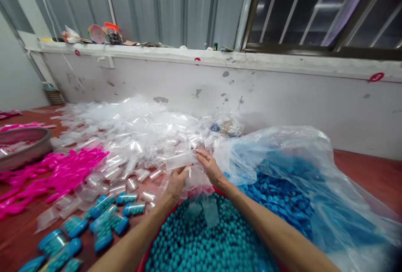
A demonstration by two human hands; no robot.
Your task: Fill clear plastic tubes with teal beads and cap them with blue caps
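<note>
My left hand (176, 183) and my right hand (210, 166) both pinch a small clear plastic bag (179, 160) at the near edge of a big heap of clear bags (132, 129). Just below my hands stands a red basin (147, 251) filled with small teal beads (204, 242). Two loose clear bags (210, 212) lie on top of the beads. Filled bags with blue caps and teal beads (103, 221) lie on the table to the left of my left forearm.
A large clear sack of blue caps (282, 196) lies at the right. Pink plastic pieces (56, 171) and a metal bowl (21, 146) are at the left. A white wall with a cluttered ledge (103, 33) runs behind the red-brown table (370, 171).
</note>
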